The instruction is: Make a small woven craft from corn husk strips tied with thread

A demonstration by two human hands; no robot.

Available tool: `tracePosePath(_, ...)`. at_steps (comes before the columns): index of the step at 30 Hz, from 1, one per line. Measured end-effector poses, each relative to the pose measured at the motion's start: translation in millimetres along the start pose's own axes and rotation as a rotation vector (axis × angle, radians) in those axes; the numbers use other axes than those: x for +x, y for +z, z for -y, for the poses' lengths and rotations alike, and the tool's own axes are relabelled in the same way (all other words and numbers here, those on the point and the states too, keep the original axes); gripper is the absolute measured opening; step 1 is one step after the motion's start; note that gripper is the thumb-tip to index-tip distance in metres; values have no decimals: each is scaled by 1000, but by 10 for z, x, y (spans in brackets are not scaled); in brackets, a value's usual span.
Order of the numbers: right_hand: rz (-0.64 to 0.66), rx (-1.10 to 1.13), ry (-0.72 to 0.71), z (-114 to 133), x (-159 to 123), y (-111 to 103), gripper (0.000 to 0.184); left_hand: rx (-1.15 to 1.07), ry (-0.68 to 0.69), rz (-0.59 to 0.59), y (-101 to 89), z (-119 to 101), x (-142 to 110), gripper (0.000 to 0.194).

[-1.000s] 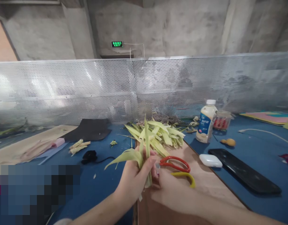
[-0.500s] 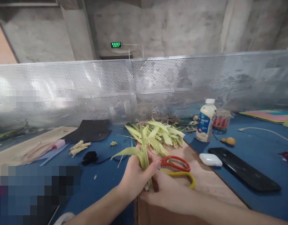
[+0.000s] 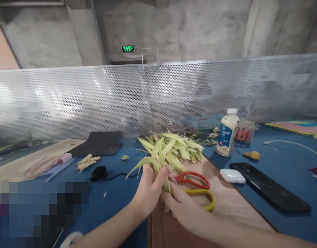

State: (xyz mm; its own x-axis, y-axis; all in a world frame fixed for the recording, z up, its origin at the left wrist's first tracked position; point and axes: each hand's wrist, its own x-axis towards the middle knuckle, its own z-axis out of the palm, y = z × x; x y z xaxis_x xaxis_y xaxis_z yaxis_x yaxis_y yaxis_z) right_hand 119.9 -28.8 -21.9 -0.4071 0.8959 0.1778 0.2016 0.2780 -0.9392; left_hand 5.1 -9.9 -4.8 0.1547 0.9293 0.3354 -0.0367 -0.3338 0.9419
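Pale green corn husk strips (image 3: pixel 162 168) rise from between my two hands, one long leaf bending over to the left. My left hand (image 3: pixel 149 186) is closed around them, its thumb pressed across the front. Just below and to the right, my right hand (image 3: pixel 182 206) has its fingers closed on the lower end of the same bundle. Its fingertips are partly hidden. Scissors (image 3: pixel 194 180) with one red and one yellow handle lie beside my right hand, their blades covered. A heap of loose corn husks (image 3: pixel 182 146) is behind my hands.
A wooden board (image 3: pixel 241 210) lies on the blue table (image 3: pixel 109 206). To the right are a bottle (image 3: pixel 226 134), a white earphone case (image 3: pixel 232 176), a black phone (image 3: pixel 269 187) and a small gourd (image 3: pixel 252 155). Left are a black cord bundle (image 3: pixel 98 173) and cut stalk pieces (image 3: pixel 87 162).
My right hand's fingers have shifted up along the bundle, and its lower end now shows less. The husk tops have tilted and sunk a little. The scissors and heap stay put.
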Motion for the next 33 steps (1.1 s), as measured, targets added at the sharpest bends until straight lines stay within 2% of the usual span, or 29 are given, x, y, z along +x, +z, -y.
tracePosePath(4, -15, 212, 58, -19, 35, 27, 34, 17, 7, -219, 6, -19, 7, 32)
tracePosePath(6, -25, 293, 76, -57, 51, 46, 35, 36, 17, -254, 3, -14, 16, 31)
tracePosePath(12, -24, 405, 69, -111, 90, 90, 33, -85, 25, -184, 9, 4, 51, 15)
tracePosePath(15, 28, 423, 43, -89, 90, 94, 35, -161, -15, -128, 0, -9, 57, 16)
tracePosePath(19, 53, 493, 39, -73, 84, 86, 36, -211, -23, -129, -26, -31, 53, 16)
tracePosePath(23, -118, 494, 146, -105, 81, 83, 32, -238, -12, -212, -38, -45, 48, 15)
tracePosePath(26, -246, 440, 195, -125, 79, 86, 29, -340, -27, -244, -41, -57, 59, 13)
tracePosePath(29, -262, 451, 205, -97, 80, 85, 29, -482, -67, -231, -60, -66, 84, 6)
tracePosePath(33, -289, 458, 241, -43, 80, 82, 25, -634, -187, -288, -125, -64, 119, 4)
